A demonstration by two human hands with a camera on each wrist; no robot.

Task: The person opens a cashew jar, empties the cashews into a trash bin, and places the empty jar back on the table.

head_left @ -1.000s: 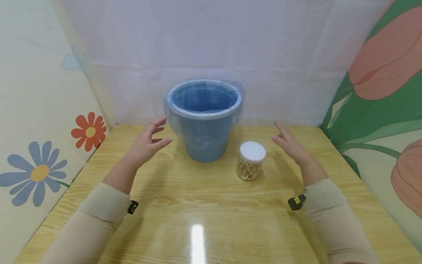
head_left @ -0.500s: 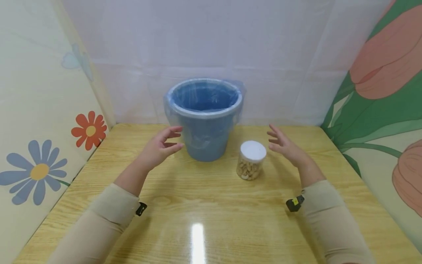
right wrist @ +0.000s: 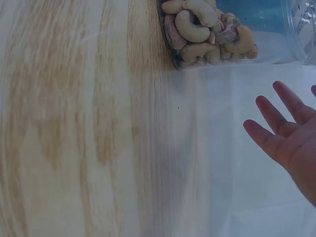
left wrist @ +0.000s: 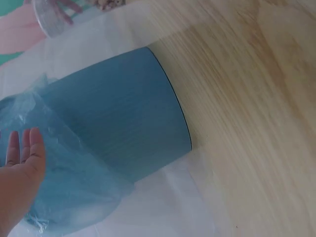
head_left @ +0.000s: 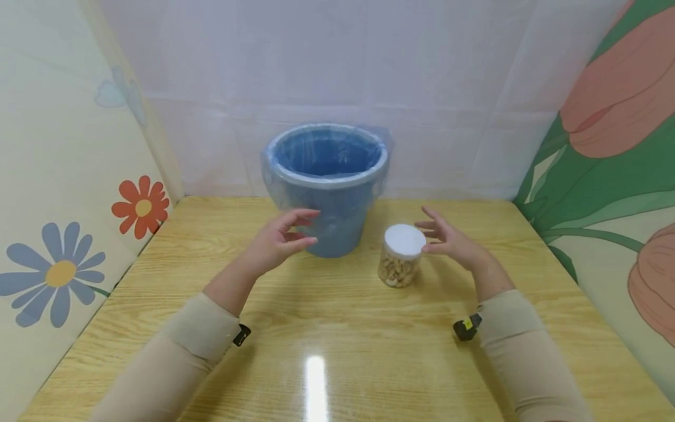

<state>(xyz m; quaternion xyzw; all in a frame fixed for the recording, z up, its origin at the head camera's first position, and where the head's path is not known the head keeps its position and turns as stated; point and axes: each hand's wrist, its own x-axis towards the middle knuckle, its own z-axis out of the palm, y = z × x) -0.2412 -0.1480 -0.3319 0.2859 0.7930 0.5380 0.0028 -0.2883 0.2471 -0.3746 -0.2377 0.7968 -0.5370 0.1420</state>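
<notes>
A clear jar point(head_left: 399, 266) with a white lid point(head_left: 405, 240) stands on the wooden table, partly filled with cashews point(right wrist: 205, 32). My right hand point(head_left: 448, 241) hovers at the jar's right side, fingers spread and holding nothing; whether the thumb touches the lid I cannot tell. My left hand point(head_left: 276, 241) is in the air left of the jar, in front of the blue bin point(head_left: 343, 217), its fingers loosely extended around nothing. In the left wrist view the left hand point(left wrist: 22, 173) shows against the plastic liner point(left wrist: 74, 177) draped over the bin.
The bin, its thin liner folded over the rim point(head_left: 327, 183), stands behind the jar near the white back sheet point(head_left: 316, 58). Flower-printed panels point(head_left: 60, 176) border the wooden table point(head_left: 337, 328) on both sides. A light reflects off the tabletop at the front.
My left hand has moved right, from beside the bin to in front of it. My right hand has shifted left and slightly down, closer to the jar. Bin and jar stay put.
</notes>
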